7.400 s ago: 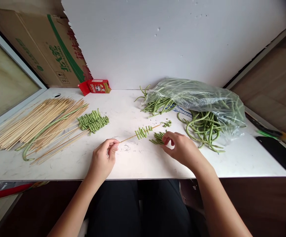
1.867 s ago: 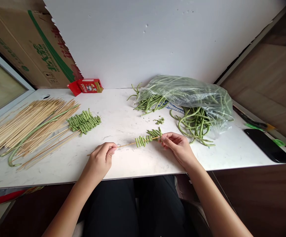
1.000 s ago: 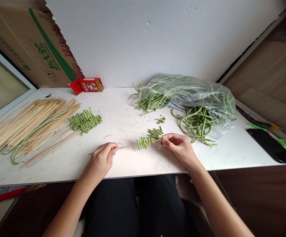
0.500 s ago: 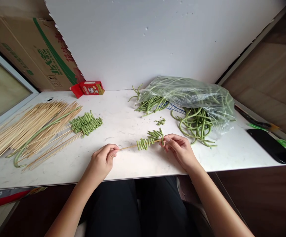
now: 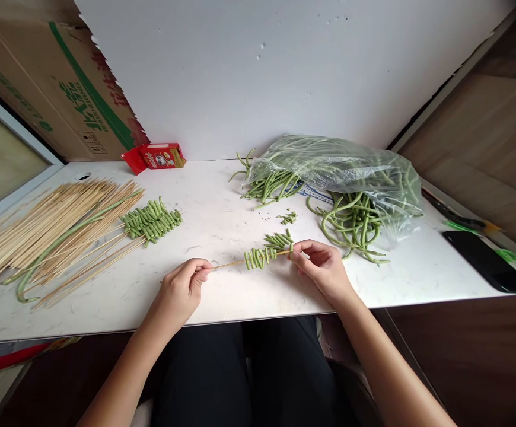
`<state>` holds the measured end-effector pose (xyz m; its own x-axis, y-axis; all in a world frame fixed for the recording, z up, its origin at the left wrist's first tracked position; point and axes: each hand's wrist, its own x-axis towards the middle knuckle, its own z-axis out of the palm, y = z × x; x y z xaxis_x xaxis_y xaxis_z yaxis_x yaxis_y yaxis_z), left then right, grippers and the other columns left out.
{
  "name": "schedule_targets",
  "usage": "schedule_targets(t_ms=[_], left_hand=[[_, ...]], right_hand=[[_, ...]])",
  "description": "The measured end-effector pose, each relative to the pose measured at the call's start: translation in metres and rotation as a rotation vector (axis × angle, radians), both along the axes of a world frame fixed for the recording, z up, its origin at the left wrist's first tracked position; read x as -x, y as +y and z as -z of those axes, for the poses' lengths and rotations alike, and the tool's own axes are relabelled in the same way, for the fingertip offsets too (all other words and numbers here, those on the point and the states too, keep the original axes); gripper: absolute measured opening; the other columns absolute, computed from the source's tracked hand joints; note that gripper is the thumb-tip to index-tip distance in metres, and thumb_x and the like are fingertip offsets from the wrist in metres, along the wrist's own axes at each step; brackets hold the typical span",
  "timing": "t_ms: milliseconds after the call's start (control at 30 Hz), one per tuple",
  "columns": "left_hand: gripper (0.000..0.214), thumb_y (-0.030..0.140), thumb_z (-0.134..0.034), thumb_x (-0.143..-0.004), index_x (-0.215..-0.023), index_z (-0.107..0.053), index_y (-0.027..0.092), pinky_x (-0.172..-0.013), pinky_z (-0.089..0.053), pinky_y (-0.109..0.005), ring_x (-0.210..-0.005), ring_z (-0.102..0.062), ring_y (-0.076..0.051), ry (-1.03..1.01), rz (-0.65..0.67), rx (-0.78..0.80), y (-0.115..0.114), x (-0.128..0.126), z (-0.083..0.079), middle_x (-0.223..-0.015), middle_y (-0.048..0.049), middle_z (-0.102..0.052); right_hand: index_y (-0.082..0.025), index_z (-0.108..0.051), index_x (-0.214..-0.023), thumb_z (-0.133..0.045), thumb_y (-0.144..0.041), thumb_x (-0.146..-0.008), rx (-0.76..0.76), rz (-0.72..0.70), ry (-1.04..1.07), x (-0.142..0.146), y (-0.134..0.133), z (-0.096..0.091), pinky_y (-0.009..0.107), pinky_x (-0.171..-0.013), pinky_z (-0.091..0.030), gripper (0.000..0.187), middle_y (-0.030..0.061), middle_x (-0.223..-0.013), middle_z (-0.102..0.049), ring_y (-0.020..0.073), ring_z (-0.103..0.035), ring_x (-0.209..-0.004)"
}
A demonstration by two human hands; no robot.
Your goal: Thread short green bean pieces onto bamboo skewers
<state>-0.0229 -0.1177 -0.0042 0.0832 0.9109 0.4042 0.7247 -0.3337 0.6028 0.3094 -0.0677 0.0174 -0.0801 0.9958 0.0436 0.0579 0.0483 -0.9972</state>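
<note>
My left hand (image 5: 184, 289) pinches the plain end of a thin bamboo skewer (image 5: 226, 265), held level just above the table. Several short green bean pieces (image 5: 259, 258) are threaded crosswise along its far half. At the tip, my right hand (image 5: 322, 270) is closed, thumb and fingers on a bean piece (image 5: 292, 250); its fingers partly hide the point. Behind the skewer lies a small heap of cut bean pieces (image 5: 278, 239). To the left rest skewers packed with bean pieces (image 5: 152, 220), their bare sticks toward me.
A wide pile of bare skewers (image 5: 57, 219) lies left, a long bean (image 5: 69, 240) across it. Long beans (image 5: 353, 219) spill from a clear plastic bag (image 5: 338, 163). Bean scraps (image 5: 289, 217), a red box (image 5: 164, 156), a carton (image 5: 62, 95) and a black phone (image 5: 489, 261) surround the work.
The view has shifted slightly, moving things a little to the left in the picture. Both hands keep their hold, and the bean pieces on the skewer look much the same.
</note>
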Motion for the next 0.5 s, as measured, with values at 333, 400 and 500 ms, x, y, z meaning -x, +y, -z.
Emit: schedule_targets(t_ms=[333, 400, 500], left_hand=[[0.02, 0.03, -0.053, -0.106, -0.101, -0.071, 0.022, -0.069, -0.059, -0.026, -0.074, -0.074, -0.017, 0.0, -0.006, 0.011, -0.0011, -0.0002, -0.0006, -0.087, -0.0034, -0.078], [0.02, 0.03, -0.053, -0.105, -0.1, -0.071, 0.022, -0.069, -0.059, -0.026, -0.074, -0.074, -0.017, -0.004, -0.008, 0.012, -0.0011, 0.0, -0.0007, -0.087, -0.0035, -0.078], [0.019, 0.029, -0.053, -0.105, -0.101, -0.071, 0.023, -0.069, -0.059, -0.026, -0.074, -0.075, -0.017, -0.006, -0.011, 0.027, -0.0011, 0.0009, 0.0001, -0.087, -0.003, -0.078]], right_hand=[[-0.02, -0.08, -0.084, -0.091, -0.05, -0.079, 0.013, -0.018, 0.019, -0.003, 0.0005, 0.0038, 0.032, -0.061, -0.052, 0.032, 0.005, -0.077, -0.074, 0.0174, -0.061, -0.064], [-0.02, -0.08, -0.083, -0.092, -0.051, -0.078, 0.02, -0.027, 0.024, -0.0032, 0.0003, 0.0029, 0.032, -0.061, -0.053, 0.033, 0.0052, -0.077, -0.074, 0.0174, -0.061, -0.064], [-0.021, -0.081, -0.083, -0.091, -0.051, -0.079, 0.022, -0.039, 0.028, -0.0028, -0.0002, 0.0008, 0.033, -0.063, -0.053, 0.032, 0.0058, -0.079, -0.075, 0.0175, -0.061, -0.065]])
